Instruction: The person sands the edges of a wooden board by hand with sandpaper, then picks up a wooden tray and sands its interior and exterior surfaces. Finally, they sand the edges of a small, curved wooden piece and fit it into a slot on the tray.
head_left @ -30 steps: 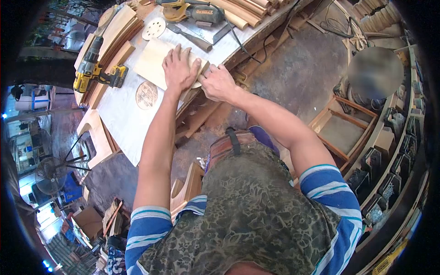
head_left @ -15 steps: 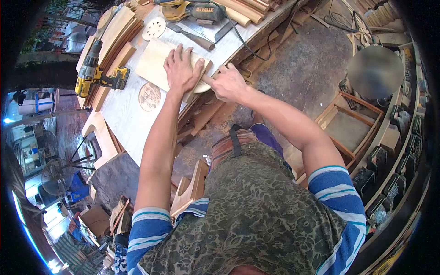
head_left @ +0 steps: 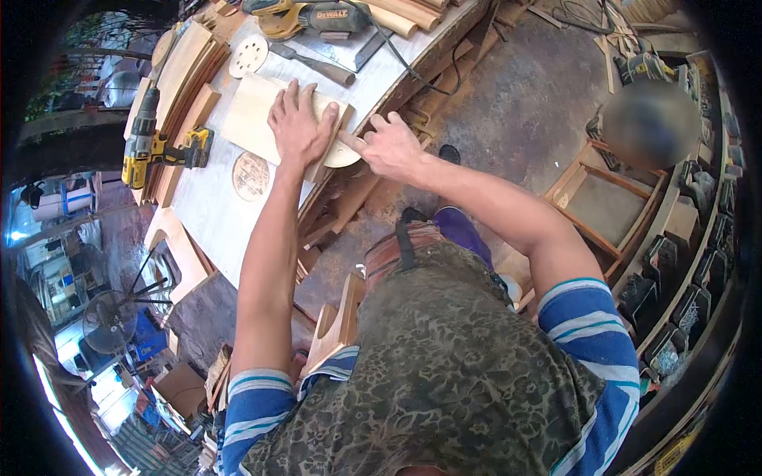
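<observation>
A pale wooden board lies near the edge of the workbench. My left hand rests on top of it, fingers spread and pressing down. At the board's near right edge, my right hand grips a pale round sanding disc with its fingers curled; the fingers hide part of it. The disc touches the edge of the board. Beyond the board lie a chisel with a wooden handle and a white sanding disc with holes.
A yellow cordless drill sits by stacked curved wood strips on the left. A DeWalt sander with its cord stands at the back. A brown disc lies on the bench. A wooden frame stands on the floor at right.
The whole view has shifted slightly, so bench items appear a little further left. Both hands keep their places on the board and disc, with my right hand slightly further from my left.
</observation>
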`<act>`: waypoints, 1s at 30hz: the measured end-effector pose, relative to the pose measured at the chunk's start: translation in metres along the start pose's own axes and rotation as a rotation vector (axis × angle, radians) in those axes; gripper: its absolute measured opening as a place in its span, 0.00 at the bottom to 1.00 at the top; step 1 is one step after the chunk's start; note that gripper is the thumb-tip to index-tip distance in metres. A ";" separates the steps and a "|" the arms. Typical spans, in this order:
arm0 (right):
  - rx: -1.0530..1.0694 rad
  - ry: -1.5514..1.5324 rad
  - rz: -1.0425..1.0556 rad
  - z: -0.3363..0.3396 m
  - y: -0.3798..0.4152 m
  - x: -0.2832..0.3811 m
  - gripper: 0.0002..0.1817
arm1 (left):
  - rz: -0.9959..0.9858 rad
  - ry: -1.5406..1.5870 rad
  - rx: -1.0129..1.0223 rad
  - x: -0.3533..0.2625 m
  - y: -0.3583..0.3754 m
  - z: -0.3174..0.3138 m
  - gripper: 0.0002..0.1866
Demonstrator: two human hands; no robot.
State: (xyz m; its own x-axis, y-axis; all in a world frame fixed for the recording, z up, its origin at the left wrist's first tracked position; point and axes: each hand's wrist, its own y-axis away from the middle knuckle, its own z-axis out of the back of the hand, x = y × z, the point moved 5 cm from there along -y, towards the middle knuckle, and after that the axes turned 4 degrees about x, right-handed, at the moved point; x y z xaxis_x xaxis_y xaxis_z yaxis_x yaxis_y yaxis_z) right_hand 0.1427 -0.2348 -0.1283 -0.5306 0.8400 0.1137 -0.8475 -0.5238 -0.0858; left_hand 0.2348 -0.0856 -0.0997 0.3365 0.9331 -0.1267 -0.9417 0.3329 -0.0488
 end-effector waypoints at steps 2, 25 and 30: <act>-0.004 0.015 -0.029 -0.004 -0.007 0.003 0.34 | -0.011 -0.003 0.001 0.000 0.001 0.001 0.38; 0.118 -0.117 0.033 -0.001 -0.019 -0.002 0.13 | 0.012 0.022 0.000 0.006 -0.002 0.003 0.40; 0.094 -0.136 0.081 0.005 -0.039 0.000 0.13 | -0.002 0.027 -0.016 0.004 -0.009 0.006 0.41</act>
State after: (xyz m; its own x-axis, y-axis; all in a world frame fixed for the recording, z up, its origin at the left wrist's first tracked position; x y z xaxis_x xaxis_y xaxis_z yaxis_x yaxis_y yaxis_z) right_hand 0.1754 -0.2156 -0.1201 -0.5884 0.7711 0.2434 -0.7962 -0.6050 -0.0080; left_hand 0.2447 -0.0844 -0.0934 0.3386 0.9283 -0.1537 -0.9409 0.3324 -0.0650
